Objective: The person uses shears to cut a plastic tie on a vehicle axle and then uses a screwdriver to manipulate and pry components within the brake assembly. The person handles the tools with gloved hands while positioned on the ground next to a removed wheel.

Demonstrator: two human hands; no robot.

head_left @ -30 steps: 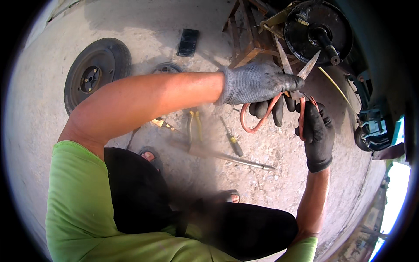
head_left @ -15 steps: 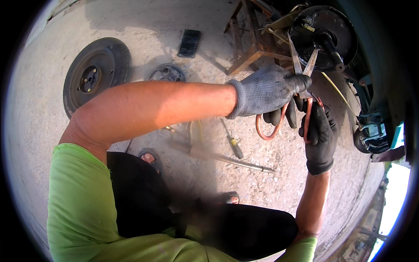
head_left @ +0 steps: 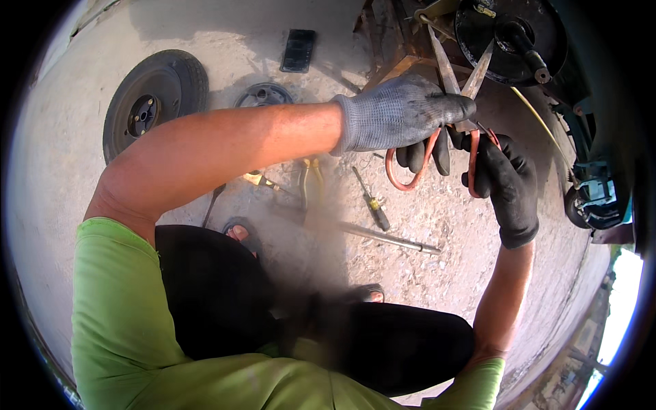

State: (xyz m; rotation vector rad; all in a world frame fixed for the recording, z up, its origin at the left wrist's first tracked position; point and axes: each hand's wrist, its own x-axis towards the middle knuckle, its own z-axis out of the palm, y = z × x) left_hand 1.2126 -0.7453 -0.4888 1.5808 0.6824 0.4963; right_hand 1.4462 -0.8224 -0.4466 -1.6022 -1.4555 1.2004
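Observation:
Large scissors (head_left: 449,67) with orange-red loop handles are held out in front of me, blades parted and pointing away. My left hand (head_left: 410,113), in a grey knit glove with dark fingers, is closed around their pivot area, thumb on top. My right hand (head_left: 509,188), in a dark glove, is closed at the right handle. A thin reddish piece shows by its fingertips; its kind I cannot make out. Beyond the blades is a greasy black round hub plate (head_left: 478,44) with a protruding axle (head_left: 526,51).
A tyred wheel (head_left: 154,106) lies at the far left, beside a round dark metal part (head_left: 263,94). A black flat rectangular object (head_left: 298,50) lies further off. On the ground nearer me are a screwdriver (head_left: 372,201), yellow-handled pliers (head_left: 312,179) and a metal bar (head_left: 389,238). A wooden stand (head_left: 393,68) is beside the hub.
Both hands and the scissors have shifted slightly left and away from me. My view has moved a little too. The grip on the scissors looks the same.

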